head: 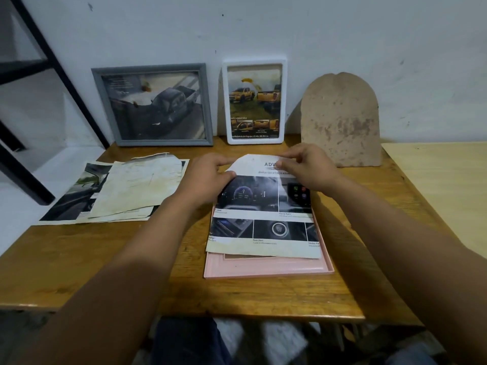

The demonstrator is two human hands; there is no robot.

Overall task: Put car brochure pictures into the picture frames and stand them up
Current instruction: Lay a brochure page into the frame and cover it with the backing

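A pink picture frame [266,268] lies flat, face down, near the middle of the wooden table [105,259]. A brochure page [263,222] with car-interior photos lies over it. My left hand [208,177] and my right hand [308,167] both pinch the page's far edge, which curls up. Leaning upright against the wall stand a grey frame [152,105] with a dark pickup picture and a white frame [255,101] with yellow pickups.
Loose brochure pages [118,191] lie in a pile at the table's left. A brown arched backing board [341,119] leans on the wall at the right. A pale wooden surface [445,185] adjoins on the right. Black shelf legs [52,61] stand at the left.
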